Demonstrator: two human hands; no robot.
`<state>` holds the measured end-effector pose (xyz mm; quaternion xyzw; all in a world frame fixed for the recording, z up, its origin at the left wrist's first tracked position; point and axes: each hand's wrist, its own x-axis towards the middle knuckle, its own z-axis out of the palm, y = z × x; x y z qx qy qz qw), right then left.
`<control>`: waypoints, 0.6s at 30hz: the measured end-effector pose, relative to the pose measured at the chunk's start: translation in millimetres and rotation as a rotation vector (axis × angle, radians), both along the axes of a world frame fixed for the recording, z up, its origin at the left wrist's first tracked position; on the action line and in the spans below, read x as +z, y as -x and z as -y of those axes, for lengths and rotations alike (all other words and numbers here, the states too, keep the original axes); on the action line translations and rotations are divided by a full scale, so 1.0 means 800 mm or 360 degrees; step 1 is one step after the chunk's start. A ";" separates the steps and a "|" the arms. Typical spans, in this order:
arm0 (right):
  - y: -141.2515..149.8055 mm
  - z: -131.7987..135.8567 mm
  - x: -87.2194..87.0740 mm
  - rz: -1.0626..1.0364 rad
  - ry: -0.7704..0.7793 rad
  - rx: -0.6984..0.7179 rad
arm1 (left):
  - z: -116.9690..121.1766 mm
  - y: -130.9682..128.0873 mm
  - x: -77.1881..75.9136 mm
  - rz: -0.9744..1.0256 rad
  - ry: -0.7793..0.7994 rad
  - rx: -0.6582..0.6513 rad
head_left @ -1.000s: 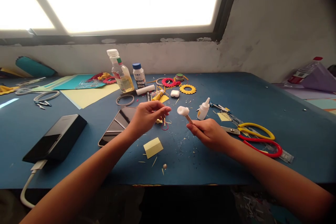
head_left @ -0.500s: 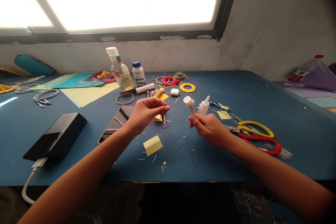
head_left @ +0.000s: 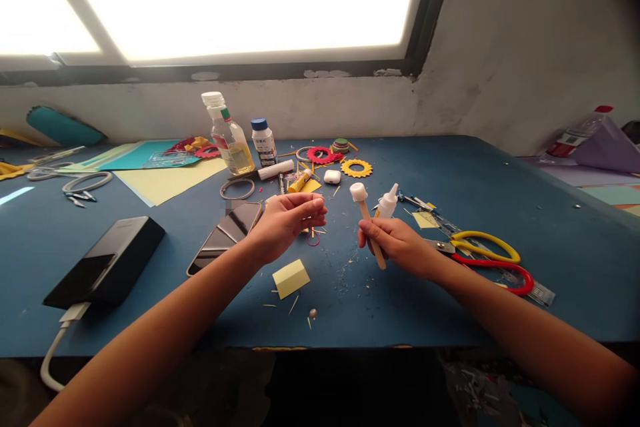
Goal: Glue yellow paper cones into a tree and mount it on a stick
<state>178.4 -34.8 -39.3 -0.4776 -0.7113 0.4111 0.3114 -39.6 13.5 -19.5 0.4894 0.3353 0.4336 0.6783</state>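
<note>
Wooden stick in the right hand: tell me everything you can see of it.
The wooden stick is flat and pale tan, with a rounded lower end; a white, cap-like piece hides its top. It is held steeply, its top tilted toward the picture's left. The right hand grips it around the middle, above the blue table, appearing beside the white squeeze bottle.

So that stick (head_left: 365, 209) you're gripping looks like plain wood, pale and matt, and the white lump (head_left: 359, 191) on its end is smooth, though I can't tell you what it's made of. Your glue bottle (head_left: 387, 204) is smooth white plastic. Scissor blades (head_left: 443, 247) are metal, handles (head_left: 529, 283) plastic-looking with a bit of shine. Your phone (head_left: 227, 233) is properly glossy, the folded yellow paper (head_left: 291, 279) matt. Your desk (head_left: 425, 320) reads mostly matt, and that wall (head_left: 500, 60) looks rough.
</note>
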 end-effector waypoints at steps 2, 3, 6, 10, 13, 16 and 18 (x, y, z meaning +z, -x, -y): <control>0.000 0.001 0.001 -0.0028 0.0028 0.0014 | 0.002 -0.001 0.002 0.0091 0.0038 -0.0020; 0.000 0.001 0.001 -0.0036 0.0041 0.0023 | 0.003 -0.001 0.004 0.0126 0.0058 -0.0028; -0.001 0.003 0.002 -0.0036 0.0064 0.0056 | 0.005 -0.001 0.007 0.0182 0.0120 -0.0032; -0.001 0.002 0.001 0.0046 0.0026 0.0014 | 0.006 0.000 0.010 0.0200 0.0130 -0.0038; 0.001 -0.002 -0.001 0.0124 0.0055 -0.0021 | 0.008 0.000 0.011 0.0211 0.0129 -0.0042; 0.002 -0.005 -0.002 0.0184 0.0123 -0.0007 | 0.008 0.000 0.011 0.0210 0.0135 -0.0035; 0.003 -0.005 -0.003 0.0214 0.0152 -0.0001 | 0.008 0.001 0.010 0.0204 0.0145 -0.0024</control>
